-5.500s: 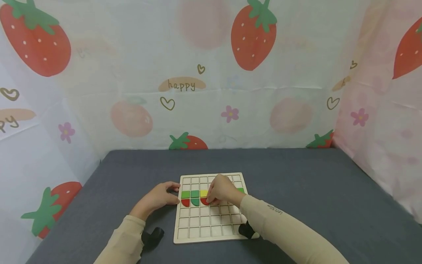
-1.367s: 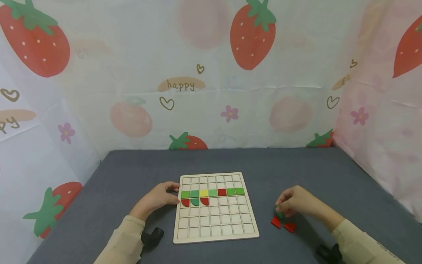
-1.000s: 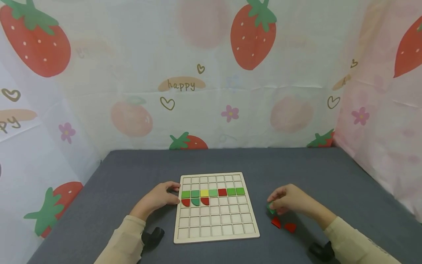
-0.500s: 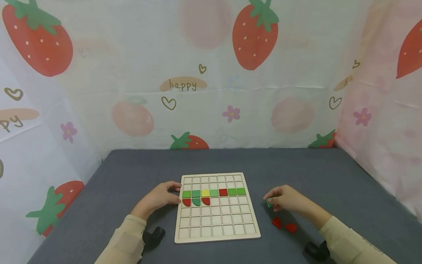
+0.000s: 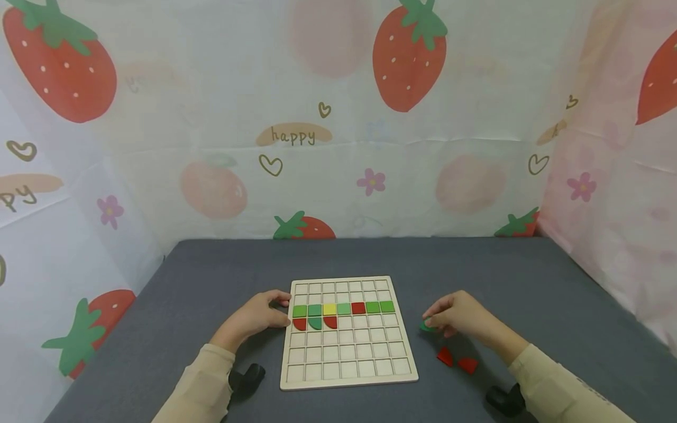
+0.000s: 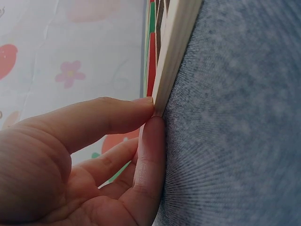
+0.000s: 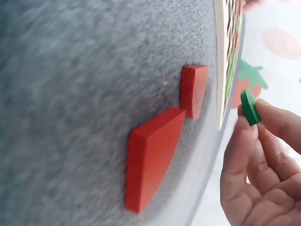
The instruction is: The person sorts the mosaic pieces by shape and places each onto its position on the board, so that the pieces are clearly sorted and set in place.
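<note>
A square wooden grid board (image 5: 349, 388) lies flat on the dark cloth. My left hand (image 5: 254, 317) is at its left side, with thumb and fingertips (image 6: 151, 134) right at the board's edge. Off the board's right side, my right hand (image 5: 460, 317) pinches a small green quarter-circle tile (image 7: 249, 107) between thumb and fingertip, held above the cloth. Below that hand, two red tiles (image 5: 445, 356) with curved edges lie loose on the cloth; in the right wrist view one red tile (image 7: 153, 160) is nearer and larger.
The grid's third row holds green, yellow and red square tiles (image 5: 358, 308). Under its left end sit red and green quarter-circle tiles (image 5: 314, 323). A strawberry-print curtain (image 5: 349, 147) stands behind the dark tabletop (image 5: 227, 258).
My right hand has gone from the board, leaving a red quarter-circle tile in the grid, to the loose tiles. It lifted the green one, turned it and shifted slightly left. Left hand unmoved.
</note>
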The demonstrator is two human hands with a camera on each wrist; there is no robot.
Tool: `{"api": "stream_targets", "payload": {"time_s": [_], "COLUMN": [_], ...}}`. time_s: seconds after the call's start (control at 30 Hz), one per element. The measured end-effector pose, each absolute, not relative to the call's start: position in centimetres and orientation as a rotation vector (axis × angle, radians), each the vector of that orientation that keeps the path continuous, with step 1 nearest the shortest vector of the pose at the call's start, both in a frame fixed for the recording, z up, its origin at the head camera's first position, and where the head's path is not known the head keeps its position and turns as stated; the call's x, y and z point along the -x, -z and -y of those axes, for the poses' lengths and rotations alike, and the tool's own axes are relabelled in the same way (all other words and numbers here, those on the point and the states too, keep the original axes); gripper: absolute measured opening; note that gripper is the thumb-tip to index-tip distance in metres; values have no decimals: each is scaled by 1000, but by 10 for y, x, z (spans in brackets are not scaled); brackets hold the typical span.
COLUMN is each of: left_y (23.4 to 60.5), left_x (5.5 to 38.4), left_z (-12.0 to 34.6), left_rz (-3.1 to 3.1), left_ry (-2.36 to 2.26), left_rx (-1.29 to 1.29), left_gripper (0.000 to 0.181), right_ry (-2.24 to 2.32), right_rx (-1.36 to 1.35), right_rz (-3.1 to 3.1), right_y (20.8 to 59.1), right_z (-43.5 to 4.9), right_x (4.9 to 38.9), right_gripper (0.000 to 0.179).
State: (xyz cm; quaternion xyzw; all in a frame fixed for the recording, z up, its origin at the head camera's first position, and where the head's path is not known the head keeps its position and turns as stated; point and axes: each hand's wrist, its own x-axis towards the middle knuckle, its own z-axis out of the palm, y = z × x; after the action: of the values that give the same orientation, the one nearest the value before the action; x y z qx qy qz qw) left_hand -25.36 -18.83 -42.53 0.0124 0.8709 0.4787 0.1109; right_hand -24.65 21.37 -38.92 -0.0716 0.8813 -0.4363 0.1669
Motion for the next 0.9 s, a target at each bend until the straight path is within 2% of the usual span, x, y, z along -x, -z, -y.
{"api": "stream_targets", "payload": {"time_s": [0.3,0.9], "left_y": [427,427], "left_x": [254,254], "left_z": [190,190], "left_rz": [-2567,-2557], "left_ry": [-1396,-1408], "left_rx": [-40,-50], "left_gripper": [62,61], "right_ry": [1343,1398], "right_rx": [220,188], "right_rz": [-2456,-2401], "right_y": [391,390], "right_z": [-197,-160], "right_x": [250,262], "right_gripper": [22,15]}}
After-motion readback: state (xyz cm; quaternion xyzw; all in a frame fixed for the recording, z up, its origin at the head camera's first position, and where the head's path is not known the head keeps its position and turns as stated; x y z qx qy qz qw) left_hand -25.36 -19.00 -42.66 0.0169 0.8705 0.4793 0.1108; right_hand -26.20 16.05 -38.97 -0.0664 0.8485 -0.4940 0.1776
